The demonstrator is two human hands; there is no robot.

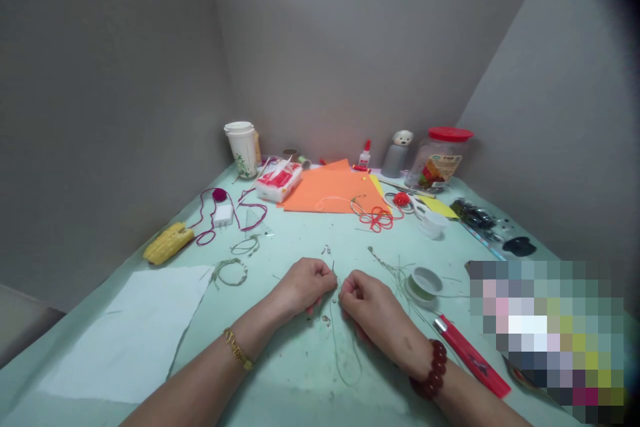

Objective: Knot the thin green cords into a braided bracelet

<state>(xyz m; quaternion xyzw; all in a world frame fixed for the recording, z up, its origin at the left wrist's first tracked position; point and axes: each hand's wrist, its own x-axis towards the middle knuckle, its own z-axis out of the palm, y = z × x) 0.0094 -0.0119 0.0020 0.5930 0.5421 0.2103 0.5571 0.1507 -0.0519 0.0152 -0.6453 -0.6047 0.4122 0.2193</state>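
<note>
My left hand (304, 285) and my right hand (369, 303) meet at the fingertips, pinching a thin green cord (346, 363) whose loop hangs down onto the mint-green table surface (295, 240). A few tiny beads (325, 320) lie just below my hands. To the right of my right hand sits a spool of green cord (424, 283). Left of my left hand lies a finished-looking loop of green cord (230, 273), with a similar loop (245, 245) beyond it.
A white paper sheet (125, 333) lies at left and a red utility knife (471, 356) at right. Farther back are orange paper (330, 190), tangled red cord (377, 218), scissors (417, 205), a red-lidded jar (437, 160) and a paper cup (241, 150). Grey walls surround the table.
</note>
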